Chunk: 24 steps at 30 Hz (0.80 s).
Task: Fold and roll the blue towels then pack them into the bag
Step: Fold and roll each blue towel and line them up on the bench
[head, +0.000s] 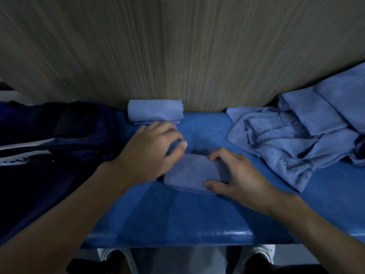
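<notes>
The left hand [152, 149] curls round the far left corner of the folded towel [191, 172], and the right hand [235, 175] pinches its right edge. It lies on the blue bench [177, 218], with a rolled towel [156, 111] behind, the dark bag [49, 147] left and loose towels [296, 135] right

**Blues on blue, against pale wood**

Your counter [177, 214] is a strong, saturated blue. The rolled towel [156, 111] is a pale periwinkle blue, and the pile [296, 135] on your right matches it, hems in the same shade. The folded towel [191, 173] reads duller and greyer, a slate blue in shadow. Your bag [49, 165] is dark navy, almost black, with a white band and white lettering. The wall [177, 46] is beige with fine vertical grain streaks. Your shoes [110, 256] are white.
</notes>
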{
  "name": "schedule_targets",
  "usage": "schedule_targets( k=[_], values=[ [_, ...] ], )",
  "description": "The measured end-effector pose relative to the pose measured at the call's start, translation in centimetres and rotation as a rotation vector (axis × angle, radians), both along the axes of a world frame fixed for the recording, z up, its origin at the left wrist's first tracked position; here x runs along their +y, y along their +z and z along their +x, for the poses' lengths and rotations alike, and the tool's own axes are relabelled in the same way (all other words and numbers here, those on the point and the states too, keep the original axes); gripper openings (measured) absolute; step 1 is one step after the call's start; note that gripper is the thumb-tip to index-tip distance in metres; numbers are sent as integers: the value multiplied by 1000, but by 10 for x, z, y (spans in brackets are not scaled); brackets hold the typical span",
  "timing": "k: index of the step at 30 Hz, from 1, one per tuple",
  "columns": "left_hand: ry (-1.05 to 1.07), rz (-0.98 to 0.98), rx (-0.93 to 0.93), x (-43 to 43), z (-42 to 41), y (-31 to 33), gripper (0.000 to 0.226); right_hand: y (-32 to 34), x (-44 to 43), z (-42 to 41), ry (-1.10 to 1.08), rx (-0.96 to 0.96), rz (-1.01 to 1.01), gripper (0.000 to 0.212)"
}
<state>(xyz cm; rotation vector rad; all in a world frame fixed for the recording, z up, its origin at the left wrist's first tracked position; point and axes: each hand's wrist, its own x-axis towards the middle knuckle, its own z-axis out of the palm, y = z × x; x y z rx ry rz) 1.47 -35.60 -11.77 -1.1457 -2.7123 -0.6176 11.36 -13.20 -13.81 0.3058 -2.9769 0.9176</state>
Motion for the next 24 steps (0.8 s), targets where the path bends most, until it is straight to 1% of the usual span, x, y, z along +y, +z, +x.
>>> schedule_targets(
  k=[2,3,4,6,7,9,11,15,18,21,22,24],
  values=[
    [94,-81,90,4,-24,6,42,1,5,-16,-38,39,50,46],
    [131,-155,82,5,-37,8,40,2,8,-25,-55,55,81,46],
    [150,-231,48,6,-50,7,42,2,12,-34,-70,76,113,46],
    [139,-365,-41,5,-71,4,60,3,20,-53,-116,86,160,46],
    [123,-409,-72,3,-79,1,67,3,23,-62,-138,75,171,47],
    [109,-470,-124,0,-88,-6,75,3,29,-76,-163,60,181,49],
    [112,-516,-132,-3,-90,-12,75,3,33,-87,-186,77,203,50],
    [101,-558,-66,-8,-85,-15,66,2,37,-106,-209,94,272,47],
    [108,-576,-45,-12,-80,-13,64,3,34,-118,-204,135,375,45],
    [144,-614,36,-12,-77,-8,66,1,27,-121,-336,255,499,45],
    [157,-618,53,-12,-76,-7,67,1,23,-120,-390,269,498,44],
    [168,-596,40,-9,-74,-6,71,-3,19,-119,-403,248,462,42]
  ],
)
